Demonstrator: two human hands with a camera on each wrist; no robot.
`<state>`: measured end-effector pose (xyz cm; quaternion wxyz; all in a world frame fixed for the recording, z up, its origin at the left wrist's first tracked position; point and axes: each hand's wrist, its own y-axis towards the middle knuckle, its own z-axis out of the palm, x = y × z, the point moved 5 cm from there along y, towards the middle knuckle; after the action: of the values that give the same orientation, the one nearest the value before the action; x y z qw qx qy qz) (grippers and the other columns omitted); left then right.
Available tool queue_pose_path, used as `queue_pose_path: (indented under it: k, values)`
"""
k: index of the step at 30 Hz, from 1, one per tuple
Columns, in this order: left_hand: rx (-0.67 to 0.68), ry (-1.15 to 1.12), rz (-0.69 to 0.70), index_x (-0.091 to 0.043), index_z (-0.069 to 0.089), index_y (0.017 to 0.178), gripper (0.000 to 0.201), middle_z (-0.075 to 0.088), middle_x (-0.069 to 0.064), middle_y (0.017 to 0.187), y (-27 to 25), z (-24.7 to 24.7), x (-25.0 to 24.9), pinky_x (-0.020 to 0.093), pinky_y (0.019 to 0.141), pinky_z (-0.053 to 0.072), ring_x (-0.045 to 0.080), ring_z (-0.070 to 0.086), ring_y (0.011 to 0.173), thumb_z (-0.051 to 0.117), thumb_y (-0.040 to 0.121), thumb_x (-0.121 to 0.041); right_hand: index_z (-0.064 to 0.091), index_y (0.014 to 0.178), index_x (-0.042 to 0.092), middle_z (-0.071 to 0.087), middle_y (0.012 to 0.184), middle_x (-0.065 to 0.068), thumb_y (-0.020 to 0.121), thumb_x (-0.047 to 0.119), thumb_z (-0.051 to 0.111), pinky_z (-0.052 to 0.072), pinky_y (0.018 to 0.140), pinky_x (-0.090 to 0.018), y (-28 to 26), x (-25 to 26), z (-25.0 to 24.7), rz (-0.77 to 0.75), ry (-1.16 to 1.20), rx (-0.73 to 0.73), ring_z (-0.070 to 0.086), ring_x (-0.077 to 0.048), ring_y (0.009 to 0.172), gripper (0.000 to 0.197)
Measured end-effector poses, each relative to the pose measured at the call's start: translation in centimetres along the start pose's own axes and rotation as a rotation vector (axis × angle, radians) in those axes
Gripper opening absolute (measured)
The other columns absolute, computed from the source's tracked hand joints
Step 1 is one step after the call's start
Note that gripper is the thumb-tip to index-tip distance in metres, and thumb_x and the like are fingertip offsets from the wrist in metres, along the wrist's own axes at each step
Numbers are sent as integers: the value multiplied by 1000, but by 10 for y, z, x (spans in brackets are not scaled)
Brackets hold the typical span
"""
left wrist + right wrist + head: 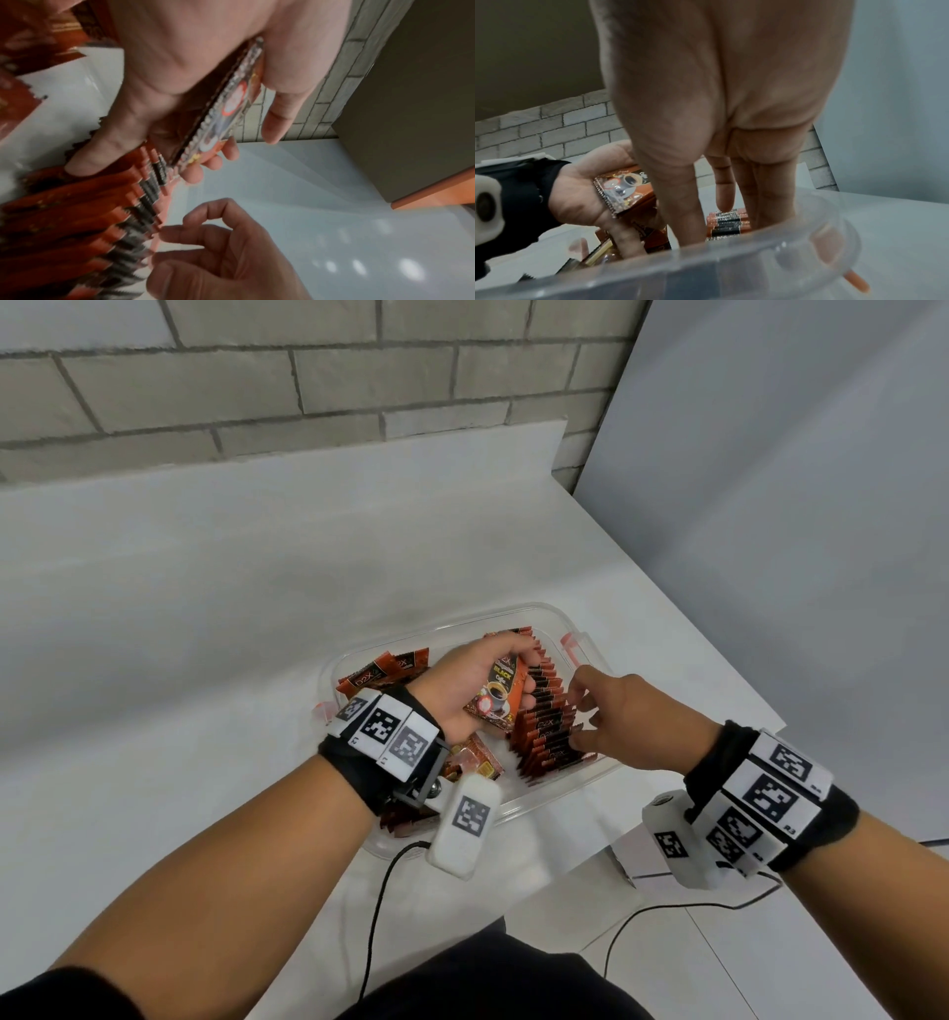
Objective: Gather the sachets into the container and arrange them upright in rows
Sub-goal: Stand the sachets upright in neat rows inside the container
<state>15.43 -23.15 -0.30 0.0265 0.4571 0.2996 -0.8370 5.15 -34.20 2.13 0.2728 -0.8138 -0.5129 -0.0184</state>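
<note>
A clear plastic container [518, 611] with orange clips sits on the white table. A long row of orange-and-black sachets [549, 726] stands upright along its right side. Loose sachets [380, 675] lie at its left and near end. My left hand [477, 660] is over the middle of the container. It grips a coffee sachet [495, 698] between thumb and fingers, just left of the row. The left wrist view shows that sachet [226, 105] edge-on. My right hand [585, 711] holds nothing; its loosely bent fingers [205, 213] touch the right edge of the row [102, 213].
The table's right edge [719, 660] runs close beside the container, with a grey panel [796, 505] beyond it. A brick wall [257, 377] stands behind. Black cables [380, 906] hang from both wrist units over the near table edge.
</note>
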Motion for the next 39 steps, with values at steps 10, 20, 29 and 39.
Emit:
queue_pose_path:
  k: [10,20,29,39]
  values:
    - [-87,-76,22,-15,61,85,18,59,5,73,-23,-23,-9,49,76,57,17,59,62,55,92,-30,49,123,16,60,119,-7,91,24,60,50,84,-29,-2,1,-9,-6,18,-71,62,-21,95,35]
    - [-171,-120,83,-15,60,88,16,59,6,75,-35,-50,-16,41,66,57,18,58,61,55,91,-30,35,138,10,58,122,-12,90,45,57,40,75,-25,20,12,-12,180,27,-46,55,-21,95,63]
    - [-193,-108,86,-16,60,88,17,58,5,75,-35,-49,-15,41,66,57,18,58,60,56,92,-31,31,136,4,52,124,-13,83,58,59,55,84,-38,45,36,-10,279,-110,19,61,-26,98,80]
    - [-186,-107,88,-16,60,86,16,58,4,72,-35,-46,-16,41,68,57,17,58,61,55,93,-30,23,140,3,51,126,-14,74,60,67,52,75,-37,66,42,0,320,-295,21,59,-29,103,98]
